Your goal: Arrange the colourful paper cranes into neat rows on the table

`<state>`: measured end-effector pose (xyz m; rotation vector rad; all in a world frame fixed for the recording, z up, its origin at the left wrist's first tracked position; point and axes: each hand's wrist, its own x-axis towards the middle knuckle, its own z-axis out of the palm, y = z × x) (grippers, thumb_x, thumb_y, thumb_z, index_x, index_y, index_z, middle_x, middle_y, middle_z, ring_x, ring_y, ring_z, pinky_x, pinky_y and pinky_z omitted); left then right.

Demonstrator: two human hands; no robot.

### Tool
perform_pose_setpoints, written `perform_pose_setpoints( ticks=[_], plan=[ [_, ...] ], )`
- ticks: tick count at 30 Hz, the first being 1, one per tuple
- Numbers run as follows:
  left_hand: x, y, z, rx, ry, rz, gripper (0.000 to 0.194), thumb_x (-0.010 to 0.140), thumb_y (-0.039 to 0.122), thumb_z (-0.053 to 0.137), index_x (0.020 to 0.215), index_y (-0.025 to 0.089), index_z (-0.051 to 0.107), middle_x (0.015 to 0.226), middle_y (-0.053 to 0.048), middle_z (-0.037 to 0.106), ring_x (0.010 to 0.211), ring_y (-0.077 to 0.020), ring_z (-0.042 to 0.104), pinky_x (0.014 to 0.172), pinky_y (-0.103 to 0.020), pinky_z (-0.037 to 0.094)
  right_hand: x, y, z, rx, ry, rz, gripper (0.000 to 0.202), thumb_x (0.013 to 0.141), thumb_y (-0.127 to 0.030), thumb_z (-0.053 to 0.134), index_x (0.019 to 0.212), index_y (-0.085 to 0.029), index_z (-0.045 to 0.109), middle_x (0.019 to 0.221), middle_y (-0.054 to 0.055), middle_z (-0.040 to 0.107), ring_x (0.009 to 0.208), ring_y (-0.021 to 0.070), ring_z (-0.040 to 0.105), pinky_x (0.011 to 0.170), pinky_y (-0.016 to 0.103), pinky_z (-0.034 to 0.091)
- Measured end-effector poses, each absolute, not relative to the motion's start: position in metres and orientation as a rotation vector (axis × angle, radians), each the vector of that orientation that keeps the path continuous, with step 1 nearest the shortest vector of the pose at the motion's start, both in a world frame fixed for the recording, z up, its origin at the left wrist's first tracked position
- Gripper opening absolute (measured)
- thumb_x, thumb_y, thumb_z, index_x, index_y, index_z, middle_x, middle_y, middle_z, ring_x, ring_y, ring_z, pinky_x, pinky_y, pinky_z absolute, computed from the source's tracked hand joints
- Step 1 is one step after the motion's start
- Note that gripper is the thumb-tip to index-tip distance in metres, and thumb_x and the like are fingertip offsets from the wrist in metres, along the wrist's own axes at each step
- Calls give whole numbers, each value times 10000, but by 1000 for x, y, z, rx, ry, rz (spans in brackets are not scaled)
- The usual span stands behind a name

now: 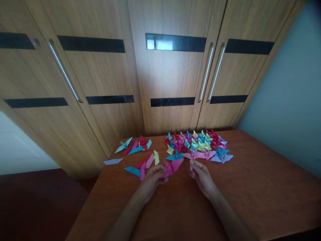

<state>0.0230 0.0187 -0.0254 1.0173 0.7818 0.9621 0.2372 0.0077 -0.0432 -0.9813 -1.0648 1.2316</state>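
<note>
My left hand [154, 177] grips a magenta origami crane [173, 167] by one end, its wings spread out above the table. To its right, my right hand [202, 177] has its fingers curled together; whether anything is between them I cannot make out. Its fingertips are right by a pink origami crane [193, 155] and overlap its lower edge in the view. A blue origami crane [175, 156] lies just beyond the magenta one. Another pink crane [208, 154] and a lilac crane [222, 158] extend this front row to the right.
Dense rows of small colourful folded-paper pieces [194, 141] stand at the back of the wooden table [185, 211]. Loose folded strips, a yellow piece [156, 157] among them, and a pale green crane [123, 145] lie at the left. Wardrobe doors [173, 117] rise behind.
</note>
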Motion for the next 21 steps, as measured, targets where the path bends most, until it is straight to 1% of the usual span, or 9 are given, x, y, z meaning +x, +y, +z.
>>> perform_pose_setpoints(
  ticks=[2, 4, 6, 8, 10, 12, 16, 21],
  plan=[
    [25, 22, -27, 1089, 892, 976, 245, 724, 378, 653, 679, 150, 576, 560, 17, 564, 514, -88, 483, 498, -199, 315, 234, 5, -44, -1083, -1205, 1056, 364, 819, -502, 543, 633, -191, 515, 520, -44, 407, 501, 100, 380, 494, 231, 300],
    [27, 24, -29, 1164, 988, 966, 288, 738, 424, 634, 667, 153, 565, 559, 14, 574, 517, -96, 486, 496, -200, 316, 229, -1, -44, -1150, -1351, 866, 314, 816, -468, 556, 662, -194, 555, 576, -20, 490, 556, 119, 453, 536, 239, 351],
    [28, 24, -31, 1229, 1038, 952, 313, 748, 455, 619, 665, 158, 564, 570, 15, 590, 517, -100, 489, 501, -200, 327, 221, -8, -44, -1200, -1483, 700, 244, 812, -436, 568, 736, -207, 601, 667, 6, 574, 622, 141, 516, 583, 249, 394],
    [30, 24, -32, 1294, 1056, 942, 330, 753, 476, 608, 662, 161, 568, 566, 18, 594, 508, -101, 486, 498, -200, 332, 213, -16, -43, -1247, -1601, 576, 194, 808, -410, 579, 841, -225, 629, 731, 15, 617, 648, 150, 546, 607, 253, 415],
    [32, 23, -33, 1350, 1055, 930, 355, 754, 495, 602, 646, 158, 569, 555, 16, 590, 502, -104, 487, 491, -200, 330, 207, -21, -42, -1286, -1695, 506, 185, 808, -387, 580, 903, -237, 634, 744, 13, 629, 635, 149, 551, 603, 252, 419],
    [34, 22, -34, 1381, 1030, 902, 371, 757, 507, 598, 644, 154, 573, 553, 11, 588, 504, -106, 492, 484, -199, 326, 204, -22, -42, -1310, -1739, 462, 163, 824, -357, 555, 898, -238, 638, 751, 15, 635, 638, 152, 554, 606, 254, 417],
    [36, 20, -35, 1417, 974, 839, 388, 768, 518, 589, 636, 154, 566, 541, 11, 582, 495, -101, 485, 475, -194, 315, 205, -19, -41, -1327, -1711, 474, 165, 852, -312, 498, 823, -226, 635, 740, 18, 633, 658, 159, 559, 620, 253, 412],
    [38, 18, -37, 1455, 956, 822, 404, 761, 518, 598, 583, 162, 530, 529, 9, 588, 483, -99, 483, 480, -196, 323, 213, -19, -43, -1386, -1596, 514, 224, 843, -374, 511, 720, -213, 606, 605, -8, 567, 538, 135, 488, 525, 232, 361]
  ],
)
